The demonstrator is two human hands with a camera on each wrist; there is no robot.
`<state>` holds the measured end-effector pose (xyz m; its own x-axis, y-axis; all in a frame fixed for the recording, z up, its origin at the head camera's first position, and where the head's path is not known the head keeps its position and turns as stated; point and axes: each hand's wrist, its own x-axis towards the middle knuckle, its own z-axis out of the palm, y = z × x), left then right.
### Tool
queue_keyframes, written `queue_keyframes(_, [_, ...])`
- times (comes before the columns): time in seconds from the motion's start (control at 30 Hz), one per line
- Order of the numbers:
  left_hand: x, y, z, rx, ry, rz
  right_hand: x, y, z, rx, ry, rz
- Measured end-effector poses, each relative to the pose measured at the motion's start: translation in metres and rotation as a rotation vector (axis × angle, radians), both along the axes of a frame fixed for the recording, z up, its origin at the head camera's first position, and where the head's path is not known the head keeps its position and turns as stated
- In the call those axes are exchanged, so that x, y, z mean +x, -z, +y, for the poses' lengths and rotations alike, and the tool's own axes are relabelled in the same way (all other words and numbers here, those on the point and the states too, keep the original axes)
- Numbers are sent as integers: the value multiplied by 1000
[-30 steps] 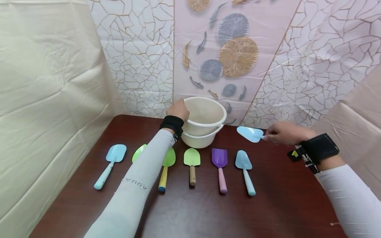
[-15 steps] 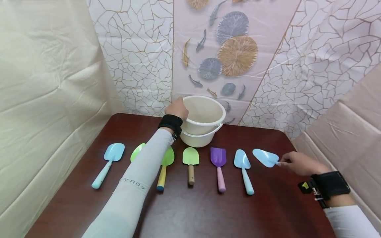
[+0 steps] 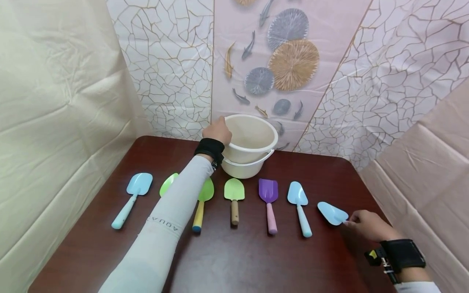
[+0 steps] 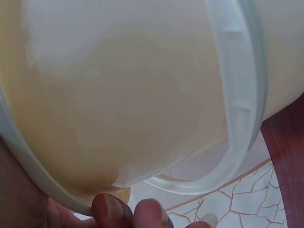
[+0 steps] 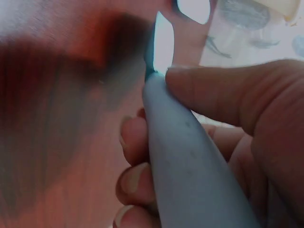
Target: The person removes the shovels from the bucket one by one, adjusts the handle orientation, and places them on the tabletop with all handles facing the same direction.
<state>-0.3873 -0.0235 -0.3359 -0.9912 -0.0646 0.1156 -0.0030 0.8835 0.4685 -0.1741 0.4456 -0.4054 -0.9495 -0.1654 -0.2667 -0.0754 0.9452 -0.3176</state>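
My left hand (image 3: 217, 131) grips the left rim of a cream bucket (image 3: 242, 155), tilted and nested in a second cream bucket (image 3: 243, 171) at the table's back edge. In the left wrist view several fingertips (image 4: 111, 209) curl at the rim, and a bucket handle (image 4: 244, 90) hangs at the right. On the right side of the table, my right hand (image 3: 371, 225) holds a light-blue hand trowel (image 3: 332, 213), its blade pointing left, low over the tabletop. The right wrist view shows thumb and fingers wrapped round its pale handle (image 5: 185, 161).
Several trowels lie in a row on the dark red table (image 3: 234, 264): light blue (image 3: 139, 184), green (image 3: 168, 184) partly behind my left sleeve, green with a yellow handle (image 3: 206, 190), lime (image 3: 234, 189), purple (image 3: 268, 189) and light blue (image 3: 297, 193). Fabric hangs around the table.
My right hand has carried the light-blue trowel down and towards me, from beside the buckets to the right end of the row. My left hand has stayed on the bucket rim.
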Motion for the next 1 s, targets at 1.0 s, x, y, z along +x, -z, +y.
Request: queue_keyframes(1.0, [-5,1,-3,7,6,-20,-14,52,-30,-76,205,161])
